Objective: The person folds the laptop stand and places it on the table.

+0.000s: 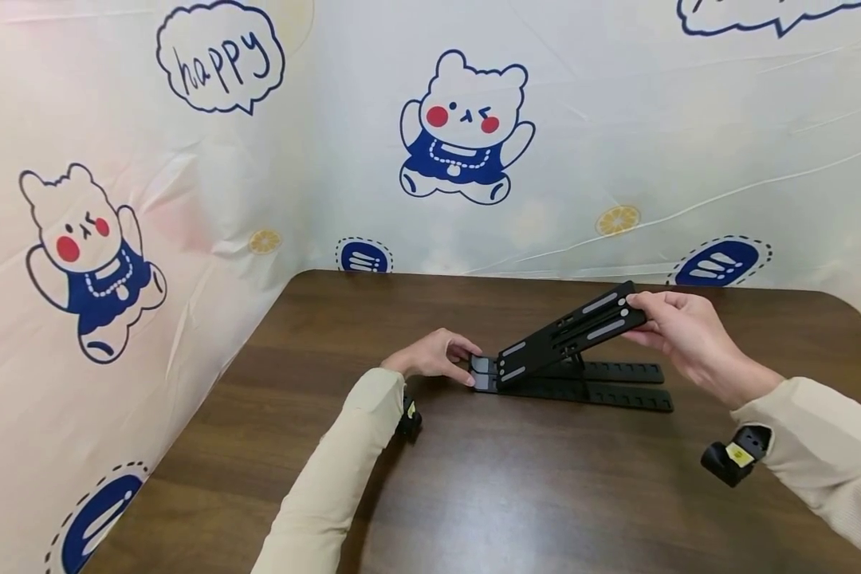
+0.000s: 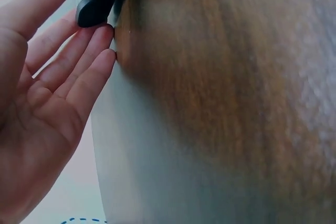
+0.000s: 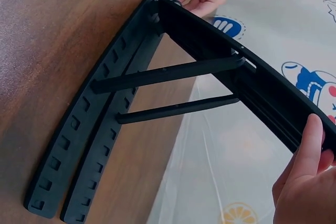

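A black folding laptop stand (image 1: 545,347) lies on the table with its upper panel tilted up toward the right. My left hand (image 1: 434,356) holds the hinged end at the left, thumb and fingers at its two sides. At the raised end, my right hand (image 1: 692,339) pinches the panel between thumb and fingers. In the right wrist view, two thin support arms (image 3: 170,74) run from the notched base rails (image 3: 73,119) up to the underside of the panel. The left wrist view shows only the dark end of the stand (image 2: 94,11) near my left fingers.
The brown wooden table (image 1: 473,486) carries the stand. A light cloth (image 1: 581,151) with printed bears hangs behind and to the left of it. Small black cameras (image 1: 735,456) are strapped to both wrists.
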